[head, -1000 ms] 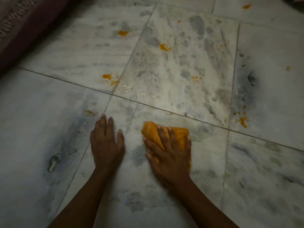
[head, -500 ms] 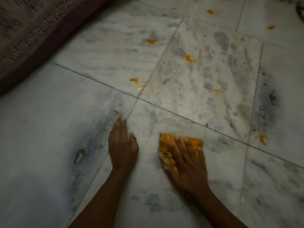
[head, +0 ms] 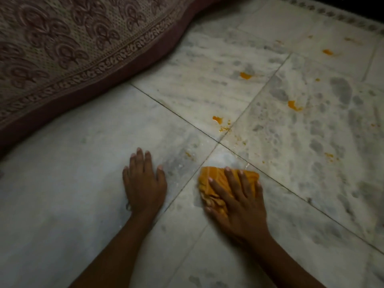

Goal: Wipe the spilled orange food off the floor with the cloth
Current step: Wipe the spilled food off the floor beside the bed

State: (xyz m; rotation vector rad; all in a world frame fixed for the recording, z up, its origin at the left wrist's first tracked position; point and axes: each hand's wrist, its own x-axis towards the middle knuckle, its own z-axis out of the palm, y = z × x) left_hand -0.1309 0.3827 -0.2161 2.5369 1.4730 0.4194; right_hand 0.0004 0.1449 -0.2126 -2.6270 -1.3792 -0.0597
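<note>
Your right hand (head: 239,201) lies palm-down on the orange cloth (head: 216,179), fingers (head: 232,177) spread flat and pressing the bunched fabric against the marble floor (head: 62,204); the fingers are not curled around it. The cloth sits just below the point where four tile seams cross, and it protrudes past your fingertips on the far side and on the thumb side.

Your left hand (head: 144,183) rests flat on the floor just beside the cloth, not touching it, fingers extended and released, grasping nothing.

Locate the spilled orange food (head: 217,119) relative to the cloth:
- The nearest blob, with a scatter of crumbs, lies beyond the cloth, close to the seam crossing.
- A small smear (head: 188,154) lies on the tile between the cloth and your left hand's far side.
- Further blobs (head: 294,105) lie well beyond the cloth, up and to its right.

A patterned bedspread (head: 62,48) with a maroon border drapes to the floor far beyond your left hand.
</note>
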